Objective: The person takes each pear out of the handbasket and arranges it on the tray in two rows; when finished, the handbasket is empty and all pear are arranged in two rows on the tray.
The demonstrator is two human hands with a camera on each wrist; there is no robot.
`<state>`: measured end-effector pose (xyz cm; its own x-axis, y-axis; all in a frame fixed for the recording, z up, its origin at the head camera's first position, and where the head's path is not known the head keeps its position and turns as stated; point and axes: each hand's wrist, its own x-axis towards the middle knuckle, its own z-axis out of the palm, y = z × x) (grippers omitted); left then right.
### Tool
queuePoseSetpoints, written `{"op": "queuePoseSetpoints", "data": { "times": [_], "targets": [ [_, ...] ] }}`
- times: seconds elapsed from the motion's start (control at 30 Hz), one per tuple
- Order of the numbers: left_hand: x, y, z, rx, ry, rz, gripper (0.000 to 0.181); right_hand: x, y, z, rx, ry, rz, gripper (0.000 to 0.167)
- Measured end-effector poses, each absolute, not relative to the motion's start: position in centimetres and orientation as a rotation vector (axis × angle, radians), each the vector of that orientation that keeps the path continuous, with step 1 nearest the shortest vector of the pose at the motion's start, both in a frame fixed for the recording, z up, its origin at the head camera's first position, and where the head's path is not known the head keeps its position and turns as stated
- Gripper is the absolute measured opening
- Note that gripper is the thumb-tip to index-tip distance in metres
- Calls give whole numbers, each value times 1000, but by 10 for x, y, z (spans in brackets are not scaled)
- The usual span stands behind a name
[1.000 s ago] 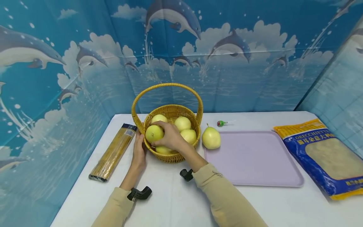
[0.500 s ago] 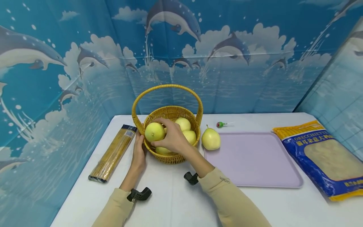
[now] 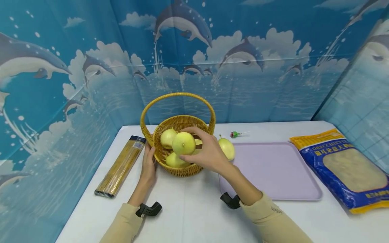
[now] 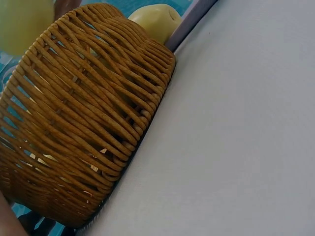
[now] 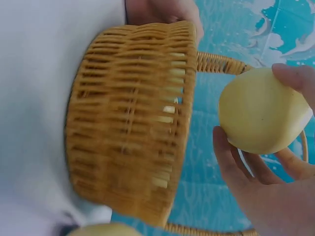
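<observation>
From the head, our curled right hand [image 3: 211, 152] grips a pear [image 3: 183, 143] above the wicker basket [image 3: 182, 172]; our left hand [image 3: 148, 165] braces it, fingers fairly straight. Left wrist: a second pear [image 4: 155, 22] beyond. Right wrist: lifting, we judge (next, keep that grip steady).

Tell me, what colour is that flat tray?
Pale purple; the tray shows best in the head view.

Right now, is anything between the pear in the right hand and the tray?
Yes: another pear stands at the far left corner of the tray, roughly on the way. The held pear is above the basket.
</observation>
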<state>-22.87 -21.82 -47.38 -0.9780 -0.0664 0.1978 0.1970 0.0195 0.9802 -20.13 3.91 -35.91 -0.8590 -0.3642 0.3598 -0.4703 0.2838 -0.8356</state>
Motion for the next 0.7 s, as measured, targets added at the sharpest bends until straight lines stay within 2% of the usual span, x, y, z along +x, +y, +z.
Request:
{"op": "queuePoseSetpoints", "data": {
  "times": [0.37,0.7],
  "targets": [
    [-227,-220,-476,-136,-2086,-2083,61,-183,105,-366,606,-2460,1634,73],
    [-230,-219,-474,-153,-2083,-2090,62,-187,150,-368,427,-2456,1502,68]
  ]
}}
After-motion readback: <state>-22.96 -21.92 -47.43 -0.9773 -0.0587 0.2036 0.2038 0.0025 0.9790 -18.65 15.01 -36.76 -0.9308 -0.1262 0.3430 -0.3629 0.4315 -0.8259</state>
